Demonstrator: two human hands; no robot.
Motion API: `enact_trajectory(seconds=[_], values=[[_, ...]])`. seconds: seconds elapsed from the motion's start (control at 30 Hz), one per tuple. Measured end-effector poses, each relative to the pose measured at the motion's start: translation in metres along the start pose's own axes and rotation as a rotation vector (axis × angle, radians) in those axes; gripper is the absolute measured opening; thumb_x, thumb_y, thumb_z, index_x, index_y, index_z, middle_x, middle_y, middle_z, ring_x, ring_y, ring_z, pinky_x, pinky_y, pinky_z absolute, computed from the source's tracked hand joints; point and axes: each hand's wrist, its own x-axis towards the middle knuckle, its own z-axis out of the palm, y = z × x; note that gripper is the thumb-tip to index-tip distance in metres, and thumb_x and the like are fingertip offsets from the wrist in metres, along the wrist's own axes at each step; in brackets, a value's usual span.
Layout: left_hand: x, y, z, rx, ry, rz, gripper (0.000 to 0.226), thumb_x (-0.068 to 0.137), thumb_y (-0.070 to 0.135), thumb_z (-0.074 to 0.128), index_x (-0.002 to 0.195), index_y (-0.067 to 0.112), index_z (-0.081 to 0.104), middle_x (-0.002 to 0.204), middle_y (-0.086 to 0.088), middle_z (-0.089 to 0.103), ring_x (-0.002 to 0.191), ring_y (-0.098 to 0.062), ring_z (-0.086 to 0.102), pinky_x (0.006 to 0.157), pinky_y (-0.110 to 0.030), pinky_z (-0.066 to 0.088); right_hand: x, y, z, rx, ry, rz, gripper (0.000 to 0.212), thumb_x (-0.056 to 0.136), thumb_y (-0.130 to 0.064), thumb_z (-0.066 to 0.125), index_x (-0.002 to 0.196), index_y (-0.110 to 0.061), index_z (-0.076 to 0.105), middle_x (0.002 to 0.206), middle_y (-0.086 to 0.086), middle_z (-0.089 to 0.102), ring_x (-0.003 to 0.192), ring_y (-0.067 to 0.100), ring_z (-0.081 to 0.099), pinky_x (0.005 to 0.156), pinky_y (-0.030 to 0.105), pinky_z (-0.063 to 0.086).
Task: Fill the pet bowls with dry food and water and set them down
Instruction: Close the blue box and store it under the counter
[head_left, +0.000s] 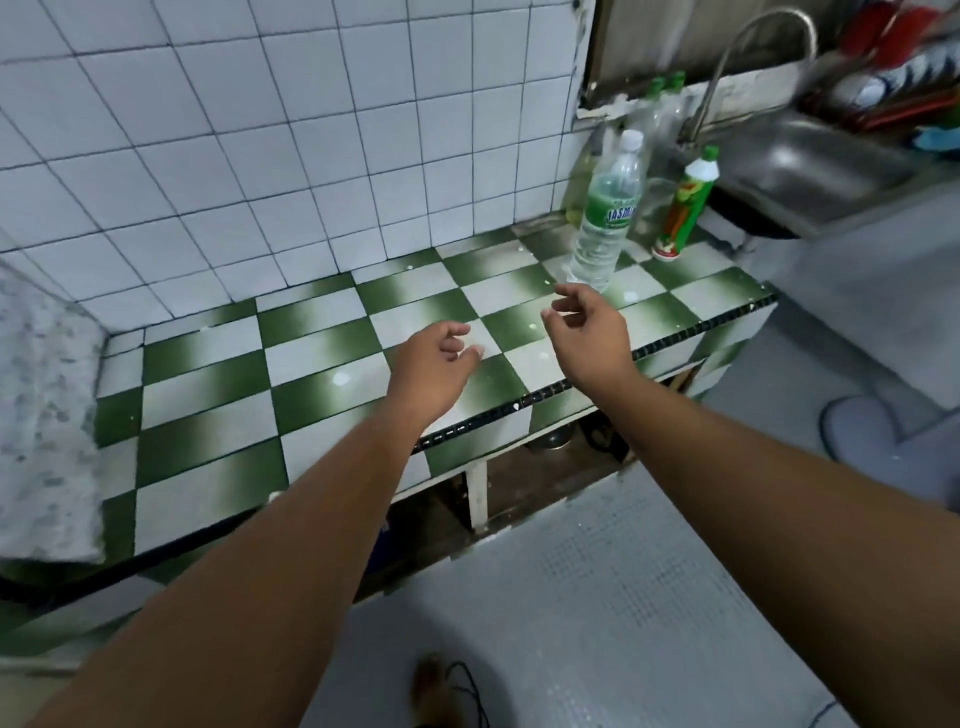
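Observation:
A clear plastic water bottle (605, 218) with a white cap and green label stands on the green-and-white checked counter (311, 374), toward its right end. My right hand (584, 327) hovers just in front of and below the bottle, fingers loosely curled and apart, holding nothing. My left hand (436, 364) hangs over the counter's front middle, also empty with fingers apart. A metal bowl (551, 439) shows dimly on the shelf under the counter. No dry food is visible.
A green-capped bottle with a red and green label (685, 202) and other bottles (660, 104) stand at the counter's right end. A steel sink (810, 171) with a tall tap (753, 57) lies beyond. A grey mat (872, 431) lies on the floor.

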Motion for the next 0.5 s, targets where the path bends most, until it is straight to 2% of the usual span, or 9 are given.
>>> enact_trajectory(seconds=[0.1, 0.2, 0.33, 0.43, 0.5], values=[[0.021, 0.011, 0.008, -0.016, -0.064, 0.026, 0.030, 0.094, 0.032, 0.072, 0.123, 0.026, 0.067, 0.109, 0.003, 0.069, 0.099, -0.011, 0.067, 0.081, -0.021, 0.051, 0.015, -0.002, -0.012, -0.019, 0.074, 0.013, 0.030, 0.095, -0.025, 0.064, 0.125, -0.020, 0.063, 0.096, -0.010, 0.064, 0.077, -0.004, 0.059, 0.069, 0.012, 0.047], [0.043, 0.021, 0.018, -0.033, -0.151, 0.045, 0.031, 0.094, 0.030, 0.073, 0.123, 0.024, 0.067, 0.112, 0.001, 0.070, 0.098, -0.010, 0.067, 0.078, -0.021, 0.051, 0.030, -0.004, -0.023, -0.011, 0.127, 0.041, 0.030, 0.095, -0.024, 0.065, 0.124, -0.019, 0.063, 0.091, -0.010, 0.063, 0.075, 0.000, 0.060, 0.070, 0.018, 0.050], [0.071, 0.034, 0.034, -0.058, -0.241, 0.058, 0.032, 0.094, 0.027, 0.072, 0.125, 0.021, 0.065, 0.111, 0.001, 0.070, 0.091, -0.002, 0.065, 0.068, -0.016, 0.047, 0.049, -0.005, -0.036, -0.004, 0.164, 0.048, 0.026, 0.094, -0.022, 0.065, 0.121, -0.019, 0.064, 0.095, -0.004, 0.067, 0.072, 0.001, 0.060, 0.058, 0.007, 0.047], [0.093, 0.038, 0.051, -0.069, -0.289, 0.059, 0.033, 0.093, 0.029, 0.073, 0.125, 0.023, 0.065, 0.112, 0.001, 0.071, 0.097, -0.007, 0.068, 0.070, -0.023, 0.050, 0.068, -0.001, -0.047, 0.006, 0.182, 0.057, 0.023, 0.094, -0.024, 0.066, 0.117, -0.021, 0.065, 0.093, -0.006, 0.068, 0.071, 0.001, 0.060, 0.061, 0.013, 0.048], [0.109, 0.038, 0.065, -0.067, -0.314, 0.061, 0.035, 0.092, 0.030, 0.075, 0.125, 0.023, 0.066, 0.113, 0.000, 0.071, 0.098, -0.007, 0.069, 0.071, -0.022, 0.050, 0.087, 0.003, -0.057, 0.025, 0.194, 0.066, 0.022, 0.093, -0.025, 0.067, 0.114, -0.021, 0.066, 0.093, -0.006, 0.069, 0.072, 0.004, 0.061, 0.066, 0.019, 0.051]])
